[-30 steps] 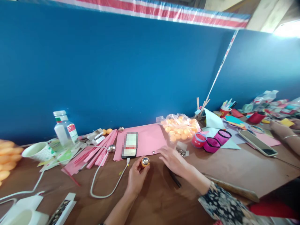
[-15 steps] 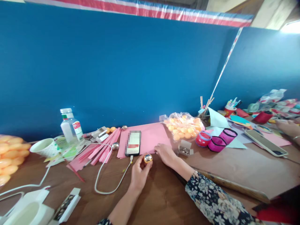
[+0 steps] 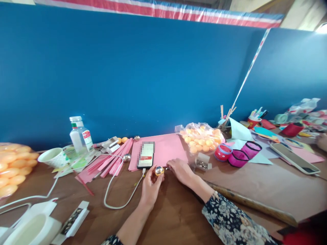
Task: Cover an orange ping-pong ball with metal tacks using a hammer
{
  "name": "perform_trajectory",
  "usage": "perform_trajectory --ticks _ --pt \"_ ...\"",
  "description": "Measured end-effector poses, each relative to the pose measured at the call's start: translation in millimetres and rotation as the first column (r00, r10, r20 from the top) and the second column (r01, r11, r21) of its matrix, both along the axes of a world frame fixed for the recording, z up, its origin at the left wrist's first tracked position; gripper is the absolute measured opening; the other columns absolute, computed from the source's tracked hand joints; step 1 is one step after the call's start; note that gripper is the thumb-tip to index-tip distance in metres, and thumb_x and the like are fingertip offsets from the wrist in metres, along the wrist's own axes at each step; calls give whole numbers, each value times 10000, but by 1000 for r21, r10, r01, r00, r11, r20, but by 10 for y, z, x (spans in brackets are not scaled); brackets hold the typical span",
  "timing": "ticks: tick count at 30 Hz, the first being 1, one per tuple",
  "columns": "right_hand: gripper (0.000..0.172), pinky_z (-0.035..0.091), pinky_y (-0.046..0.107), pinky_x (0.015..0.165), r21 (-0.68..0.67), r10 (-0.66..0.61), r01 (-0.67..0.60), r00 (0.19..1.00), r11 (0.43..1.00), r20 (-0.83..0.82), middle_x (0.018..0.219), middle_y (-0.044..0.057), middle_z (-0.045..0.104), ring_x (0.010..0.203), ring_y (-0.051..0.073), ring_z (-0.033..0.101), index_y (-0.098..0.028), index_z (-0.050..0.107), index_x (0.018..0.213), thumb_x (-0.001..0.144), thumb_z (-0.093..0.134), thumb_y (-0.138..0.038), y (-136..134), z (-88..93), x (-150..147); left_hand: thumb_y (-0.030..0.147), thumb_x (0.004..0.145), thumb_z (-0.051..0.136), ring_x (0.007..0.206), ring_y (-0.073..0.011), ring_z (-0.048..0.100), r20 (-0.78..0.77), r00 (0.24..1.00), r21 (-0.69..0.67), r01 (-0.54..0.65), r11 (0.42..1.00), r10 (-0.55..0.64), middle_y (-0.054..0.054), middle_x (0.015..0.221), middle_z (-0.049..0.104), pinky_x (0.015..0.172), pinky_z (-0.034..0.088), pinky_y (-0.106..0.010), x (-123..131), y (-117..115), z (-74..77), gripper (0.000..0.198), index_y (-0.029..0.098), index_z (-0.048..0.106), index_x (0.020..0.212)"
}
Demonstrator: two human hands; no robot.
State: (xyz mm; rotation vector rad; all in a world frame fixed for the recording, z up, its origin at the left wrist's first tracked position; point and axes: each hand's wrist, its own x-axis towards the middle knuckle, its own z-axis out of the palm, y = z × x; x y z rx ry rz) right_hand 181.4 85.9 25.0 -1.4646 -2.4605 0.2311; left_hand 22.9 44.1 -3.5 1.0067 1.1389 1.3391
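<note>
The left hand (image 3: 150,186) pinches a metallic-faced orange ball (image 3: 159,170) near the smartphone (image 3: 146,155) — probably light, slick and easily dented, best held round its sides. The right hand (image 3: 181,171), fingers curled, is at a tiny shiny piece (image 3: 168,168) — whether gripped, one cannot tell.

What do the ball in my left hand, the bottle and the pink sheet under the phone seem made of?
Ball: shiny silver top, perhaps metal or metallic coating, given its mirrored glints; orange rim, material unclear.
Bottle: smooth plastic or glass; its translucent body fits either.
Pink sheet: matte paper or card, thin and flat.
</note>
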Motion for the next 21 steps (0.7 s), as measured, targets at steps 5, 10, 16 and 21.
perform_trajectory --ticks 5,10,16,21 --pt "214 365 252 731 -4 -13 13 1000 1000 -2 849 58 635 806 169 538 -182 592 937 888 384 -177 -8 -41 10 304 669 679 795 -174 636 6 1000 -7 -1 1000 1 -59 991 640 734 529 -321 -5 5 -14 538 182 510 1164" --pt "228 375 252 778 -5 2 -2 1000 1000 -5 891 68 632 852 170 545 -181 609 953 878 394 -166 -18 -42 -1 315 668 679 782 -179 642 1 1000 -5 0 1000 0 -65 1005 642 733 531 -333 -18 11 -34 489 176 542 1117" --pt "208 385 229 766 -14 19 -19 1000 1000 -10 871 50 630 854 157 545 -196 643 879 859 438 -168 -19 -53 11 315 665 682 784 -181 640 1 1000 -11 -1 1000 1 -66 999 645 735 530 -338 -17 26 -44 484 173 551 1108" --pt "208 386 235 755 -17 8 -9 1000 1000 -16 867 42 627 844 160 544 -208 629 895 870 424 -187 -19 -69 28 308 660 685 765 -170 635 -1 1000 -19 -3 1000 3 -54 965 653 734 525 -324 -13 26 -29 494 174 547 1115"
